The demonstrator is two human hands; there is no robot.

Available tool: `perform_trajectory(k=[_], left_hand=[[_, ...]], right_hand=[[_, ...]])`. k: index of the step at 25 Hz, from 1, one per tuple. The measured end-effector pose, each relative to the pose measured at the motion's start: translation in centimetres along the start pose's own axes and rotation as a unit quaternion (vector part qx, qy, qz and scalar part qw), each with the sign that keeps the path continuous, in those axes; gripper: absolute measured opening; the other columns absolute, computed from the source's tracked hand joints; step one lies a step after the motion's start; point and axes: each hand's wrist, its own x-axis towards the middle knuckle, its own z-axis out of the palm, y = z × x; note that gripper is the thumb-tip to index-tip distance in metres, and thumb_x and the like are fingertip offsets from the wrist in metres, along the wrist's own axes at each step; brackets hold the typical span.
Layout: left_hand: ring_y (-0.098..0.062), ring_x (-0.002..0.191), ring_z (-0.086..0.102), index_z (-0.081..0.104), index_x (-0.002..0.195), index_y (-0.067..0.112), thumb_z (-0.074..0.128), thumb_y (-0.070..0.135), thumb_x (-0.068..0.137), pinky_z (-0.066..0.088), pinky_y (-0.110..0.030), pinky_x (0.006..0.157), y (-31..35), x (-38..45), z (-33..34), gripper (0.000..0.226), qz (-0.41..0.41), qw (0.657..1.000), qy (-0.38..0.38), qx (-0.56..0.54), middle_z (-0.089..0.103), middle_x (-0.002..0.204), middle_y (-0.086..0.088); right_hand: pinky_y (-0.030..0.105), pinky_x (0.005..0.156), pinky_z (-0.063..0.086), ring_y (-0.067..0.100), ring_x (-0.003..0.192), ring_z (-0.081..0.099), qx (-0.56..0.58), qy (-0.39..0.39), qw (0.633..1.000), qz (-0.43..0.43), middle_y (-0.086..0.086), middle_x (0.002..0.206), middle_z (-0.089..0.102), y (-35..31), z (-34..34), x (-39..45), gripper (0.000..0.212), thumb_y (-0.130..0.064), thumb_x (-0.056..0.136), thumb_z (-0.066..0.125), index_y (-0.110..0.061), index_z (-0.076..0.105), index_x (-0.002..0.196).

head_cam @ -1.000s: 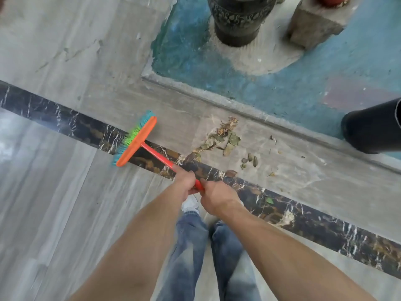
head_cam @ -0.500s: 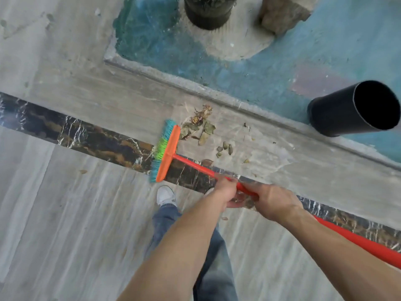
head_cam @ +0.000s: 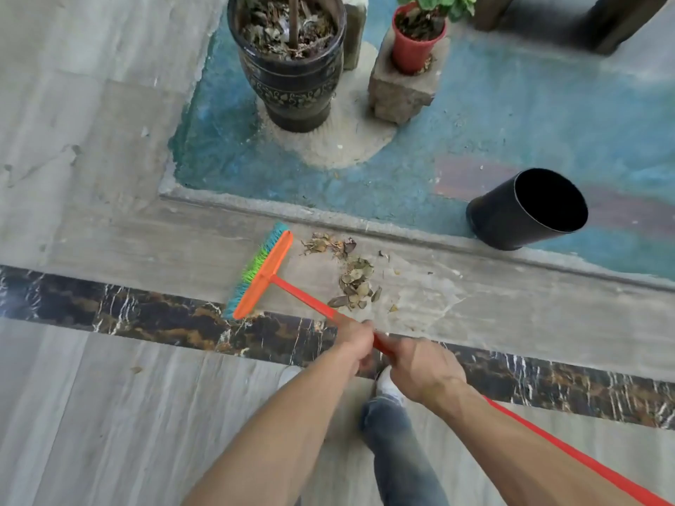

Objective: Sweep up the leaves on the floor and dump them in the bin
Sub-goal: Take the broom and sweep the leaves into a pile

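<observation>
We find the left hand (head_cam: 352, 337) and right hand (head_cam: 423, 370) both clenched on the broom (head_cam: 264, 273), its thin red handle running diagonally, its flat orange head with green-blue bristles pointing away-left. Dry, curled leaves (head_cam: 352, 277) lie just right of the head on the grey stone floor (head_cam: 146, 242), near the step edge; the black cylindrical bin (head_cam: 526, 210) lies tipped, mouth towards us.

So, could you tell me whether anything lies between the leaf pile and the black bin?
No object does. The leaves lie on grey tile; the bin stands on the blue floor to their right. Only the raised stone edge between the two surfaces crosses the path.
</observation>
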Motion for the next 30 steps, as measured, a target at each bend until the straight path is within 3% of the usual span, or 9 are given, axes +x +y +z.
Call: perform_trajectory(k=[4, 7, 11, 14, 17, 19, 22, 25, 30], left_hand=[[-0.018, 0.052, 0.044, 0.052, 0.095, 0.006, 0.034, 0.026, 0.103, 0.041, -0.028, 0.047, 2.3, 6.7, -1.7, 0.028, 0.001, 0.999, 0.047, -0.001, 0.052, 0.079, -0.013], [-0.018, 0.056, 0.046, 0.048, 0.091, 0.008, 0.032, 0.024, 0.104, 0.041, -0.028, 0.047, 3.5, 10.7, 2.1, 0.026, 0.020, 0.997, 0.074, 0.007, 0.054, 0.080, -0.011], [-0.021, 0.067, 0.057, 0.047, 0.120, 0.004, 0.033, 0.029, 0.102, 0.052, -0.028, 0.049, 2.3, 12.3, 14.4, 0.034, 0.006, 0.997, 0.053, 0.056, 0.059, 0.084, -0.011], [-0.023, 0.076, 0.062, 0.038, 0.133, 0.006, 0.034, 0.032, 0.100, 0.054, -0.032, 0.053, 0.9, 9.2, 23.3, 0.042, -0.025, 0.992, -0.010, 0.120, 0.066, 0.101, -0.015], [-0.023, 0.084, 0.059, 0.007, 0.153, 0.016, 0.035, 0.029, 0.101, 0.049, -0.029, 0.050, -0.2, 4.9, 28.4, 0.060, -0.058, 0.987, -0.036, 0.143, 0.061, 0.109, -0.011], [-0.022, 0.085, 0.060, -0.010, 0.154, 0.025, 0.035, 0.027, 0.100, 0.049, -0.028, 0.051, -1.6, 2.0, 30.1, 0.071, -0.064, 0.983, -0.045, 0.168, 0.057, 0.105, -0.006], [-0.027, 0.099, 0.063, -0.008, 0.154, 0.025, 0.038, 0.029, 0.098, 0.058, -0.037, 0.068, -3.5, -0.2, 29.9, 0.073, -0.050, 0.978, -0.021, 0.200, 0.056, 0.120, -0.007], [-0.031, 0.100, 0.064, -0.007, 0.154, 0.022, 0.038, 0.031, 0.096, 0.056, -0.042, 0.084, -3.7, -0.4, 28.6, 0.074, 0.000, 0.967, 0.020, 0.254, 0.060, 0.125, -0.013], [-0.024, 0.073, 0.060, -0.007, 0.153, 0.019, 0.038, 0.020, 0.097, 0.055, -0.040, 0.069, -2.3, 3.0, 26.9, 0.072, 0.036, 0.956, 0.025, 0.289, 0.065, 0.093, -0.009]], right_hand=[[0.036, 0.083, 0.050, 0.029, 0.103, 0.064, 0.014, 0.014, 0.999, -0.041, 0.004, 0.117, 0.066, -0.5, 0.9, 8.7, 0.043, -0.028, 0.094, 0.040, -0.049, 0.044, 0.131], [0.039, 0.083, 0.055, 0.028, 0.097, 0.065, 0.041, 0.001, 0.998, -0.050, 0.004, 0.110, 0.067, 3.6, 1.9, 13.3, 0.040, -0.027, 0.093, 0.039, -0.043, 0.049, 0.128], [0.036, 0.079, 0.051, 0.028, 0.097, 0.065, 0.070, -0.023, 0.997, 0.006, 0.003, 0.111, 0.068, 15.5, 3.5, 13.0, 0.039, -0.028, 0.093, 0.040, -0.048, 0.050, 0.125], [0.036, 0.082, 0.050, 0.029, 0.104, 0.065, 0.093, -0.046, 0.994, 0.044, 0.004, 0.116, 0.068, 24.0, 5.1, 7.7, 0.048, -0.030, 0.093, 0.039, -0.054, 0.040, 0.134], [0.036, 0.082, 0.050, 0.027, 0.105, 0.065, 0.132, -0.057, 0.988, 0.064, 0.001, 0.115, 0.069, 28.5, 6.4, 2.5, 0.050, -0.031, 0.094, 0.035, -0.055, 0.033, 0.137], [0.035, 0.084, 0.051, 0.024, 0.107, 0.064, 0.152, -0.065, 0.983, 0.082, -0.001, 0.118, 0.068, 29.3, 6.8, -0.9, 0.051, -0.032, 0.095, 0.030, -0.058, 0.027, 0.139], [0.034, 0.091, 0.049, 0.021, 0.113, 0.062, 0.190, -0.062, 0.976, 0.090, -0.004, 0.124, 0.065, 28.9, 6.5, -4.3, 0.051, -0.037, 0.095, 0.028, -0.063, 0.023, 0.139], [0.033, 0.089, 0.048, 0.020, 0.113, 0.061, 0.218, -0.053, 0.972, 0.074, -0.004, 0.123, 0.065, 27.4, 6.1, -4.9, 0.050, -0.033, 0.097, 0.031, -0.056, 0.026, 0.141], [0.033, 0.081, 0.051, 0.026, 0.102, 0.065, 0.269, -0.021, 0.954, 0.127, 0.002, 0.109, 0.069, 23.7, 8.6, -1.0, 0.038, -0.022, 0.095, 0.035, -0.036, 0.050, 0.127]])
